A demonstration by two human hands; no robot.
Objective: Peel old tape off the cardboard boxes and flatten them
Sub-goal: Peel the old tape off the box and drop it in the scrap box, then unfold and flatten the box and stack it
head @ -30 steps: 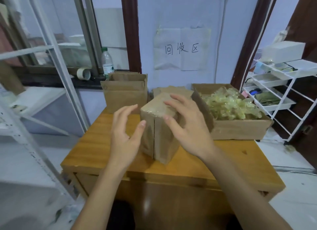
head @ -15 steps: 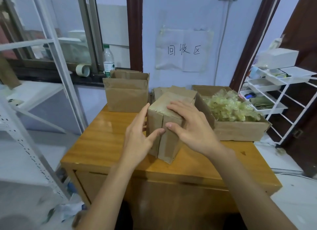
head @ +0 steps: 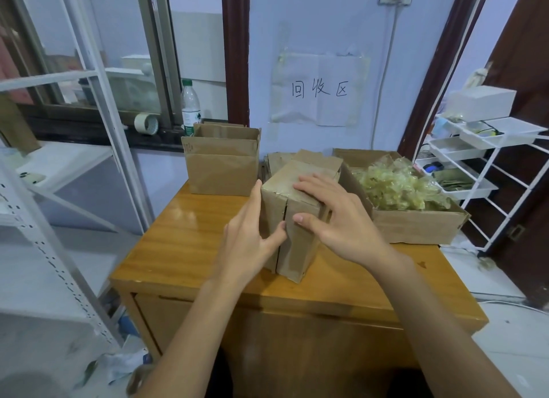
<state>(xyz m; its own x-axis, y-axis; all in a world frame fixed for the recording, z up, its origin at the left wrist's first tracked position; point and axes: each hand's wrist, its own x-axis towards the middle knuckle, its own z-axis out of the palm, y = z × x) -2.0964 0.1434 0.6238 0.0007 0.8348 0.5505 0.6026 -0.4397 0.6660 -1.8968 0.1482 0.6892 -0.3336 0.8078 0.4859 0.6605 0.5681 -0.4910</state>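
Sealed box [head: 297, 219] upright, long axis vertical; left hand [head: 246, 243], right hand [head: 341, 222] pressed on it.

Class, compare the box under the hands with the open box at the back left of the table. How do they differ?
The held box is closed, glossy tape on top; the back box stands open, flaps up. Both hands, left and right, touch the held box; the back box stands untouched. Both are brown cardboard.

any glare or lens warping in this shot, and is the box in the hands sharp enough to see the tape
Head view: soft glare on the wooden table left of the left hand; shelf frame and door frame bow from wide-angle distortion; the held box under the right hand is fairly sharp, glossy tape showing on top.
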